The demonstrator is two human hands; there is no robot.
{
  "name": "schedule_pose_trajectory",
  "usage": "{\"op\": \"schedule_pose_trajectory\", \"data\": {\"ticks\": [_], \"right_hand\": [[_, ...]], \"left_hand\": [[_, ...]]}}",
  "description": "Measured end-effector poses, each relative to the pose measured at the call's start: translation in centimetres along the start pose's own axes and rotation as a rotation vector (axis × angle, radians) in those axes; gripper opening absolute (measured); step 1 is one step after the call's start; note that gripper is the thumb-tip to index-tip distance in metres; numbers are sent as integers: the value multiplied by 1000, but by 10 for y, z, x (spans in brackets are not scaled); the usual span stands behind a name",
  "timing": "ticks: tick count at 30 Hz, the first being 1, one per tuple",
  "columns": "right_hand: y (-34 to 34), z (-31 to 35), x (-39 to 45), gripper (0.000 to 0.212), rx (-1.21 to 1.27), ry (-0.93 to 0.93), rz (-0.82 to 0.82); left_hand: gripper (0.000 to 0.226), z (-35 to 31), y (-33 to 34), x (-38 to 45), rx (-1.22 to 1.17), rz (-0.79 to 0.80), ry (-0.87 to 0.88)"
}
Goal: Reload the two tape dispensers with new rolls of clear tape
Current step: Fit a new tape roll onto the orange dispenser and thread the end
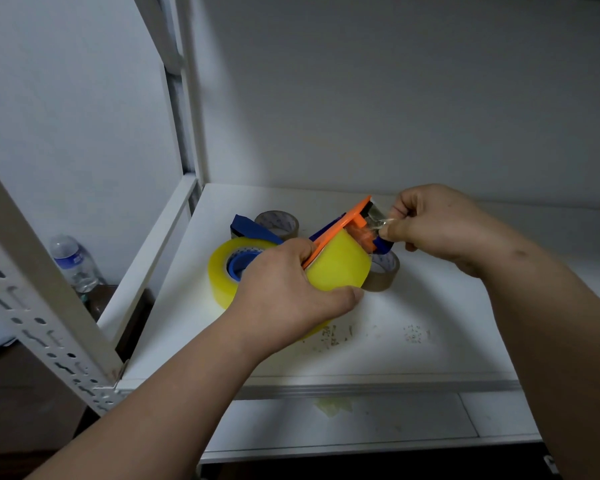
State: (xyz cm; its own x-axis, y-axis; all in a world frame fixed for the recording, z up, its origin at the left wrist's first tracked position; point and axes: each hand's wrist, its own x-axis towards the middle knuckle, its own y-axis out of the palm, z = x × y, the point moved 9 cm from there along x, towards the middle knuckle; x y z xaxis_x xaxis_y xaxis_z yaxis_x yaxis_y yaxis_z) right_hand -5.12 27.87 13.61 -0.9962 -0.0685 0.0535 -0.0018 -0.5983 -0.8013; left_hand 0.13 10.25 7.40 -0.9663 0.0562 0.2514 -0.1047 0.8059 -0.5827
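My left hand (288, 289) grips an orange tape dispenser (340, 225) with a thick yellowish clear tape roll (338, 266) mounted in it, held above the white shelf (413, 341). My right hand (430, 223) pinches the loose clear tape end (381, 223) at the dispenser's cutter head. Behind my left hand a blue dispenser (253, 228) lies on the shelf with another yellowish clear roll (224, 268) on its hub. Part of that roll is hidden by my hand.
Two nearly spent brownish tape cores (281, 221) (383, 271) lie on the shelf behind the dispensers. A white slotted rack post (42, 306) stands at the left. A plastic water bottle (73, 263) sits below left. A lower shelf (378, 420) shows beneath.
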Motion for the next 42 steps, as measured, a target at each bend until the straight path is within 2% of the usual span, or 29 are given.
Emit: {"op": "schedule_pose_trajectory", "data": {"ticks": [3, 6, 9, 12, 16, 21, 26, 31, 35, 36, 39, 42], "right_hand": [[0, 6, -1, 8, -202, -32, -43], [0, 13, -3, 17, -334, -62, -106], [2, 14, -2, 22, -395, -61, -103], [2, 9, 1, 17, -361, -21, -68], [1, 4, 0, 7, -190, -8, -41], [5, -2, 0, 13, -34, 0, -3], [6, -11, -3, 14, 165, 37, 39], [1, -8, -3, 6, 173, 32, 40], [0, 3, -3, 36, 152, -42, -22], [0, 7, -4, 36, 121, -73, -42], [3, 15, -5, 16, 67, -142, -66], [5, 17, -6, 21, -27, -186, -117]], "left_hand": [[52, 0, 0, 0, -18, -1, -6], [63, 3, -1, -1, -78, -13, -34], [59, 9, 0, -1, -142, -12, -64], [57, 10, 0, -1, -107, -26, -61], [57, 12, -2, 2, -88, -53, -69], [61, 15, -3, 3, -61, -40, -72], [50, 30, 1, 5, -174, 31, -155], [62, 31, 3, 5, -188, 44, -165], [64, 27, 3, 2, -161, 40, -134], [64, 27, 3, 2, -151, 37, -131], [65, 26, 3, 0, -135, 36, -131], [63, 27, 4, -2, -196, 58, -154]]}}
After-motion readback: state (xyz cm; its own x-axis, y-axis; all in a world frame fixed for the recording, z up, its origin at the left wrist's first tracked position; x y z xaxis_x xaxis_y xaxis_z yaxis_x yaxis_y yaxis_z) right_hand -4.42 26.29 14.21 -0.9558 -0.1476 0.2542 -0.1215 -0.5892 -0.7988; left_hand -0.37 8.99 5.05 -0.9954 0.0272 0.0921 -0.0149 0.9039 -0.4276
